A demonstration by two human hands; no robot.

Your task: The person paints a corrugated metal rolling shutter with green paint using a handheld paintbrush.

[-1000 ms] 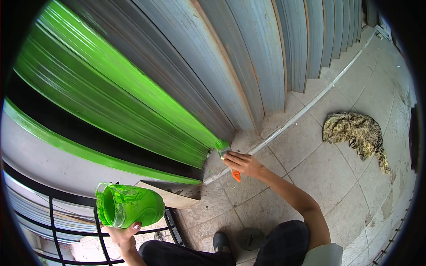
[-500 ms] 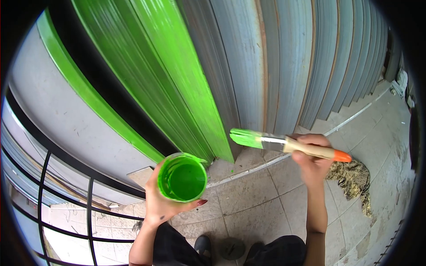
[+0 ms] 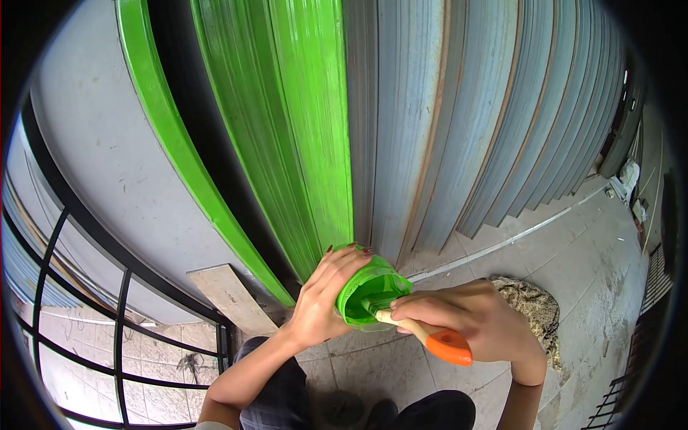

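Observation:
My left hand (image 3: 324, 294) is wrapped round a cup of green paint (image 3: 344, 304), which is tilted with its mouth toward my right hand. My right hand (image 3: 469, 315) grips a paintbrush (image 3: 412, 330) by its pale handle with the orange end. The bristles are down inside the cup, partly hidden by its rim and my fingers. Beyond the cup stands a folded metal shutter: its left panels (image 3: 308, 129) are coated in wet-looking green, while the panels to the right (image 3: 408, 122) are bare grey with brownish edges.
A crumpled brownish cloth (image 3: 530, 308) lies on the tiled floor at my right. On the left are a black metal grille (image 3: 118, 322), a pale wall panel (image 3: 107, 143) and a small board (image 3: 229, 297). A green-painted frame strip (image 3: 186, 165) runs beside the shutter.
My right hand has brought the brush from near the shutter's lower edge down into the cup. My left hand has moved right and tipped the cup. The view has shifted.

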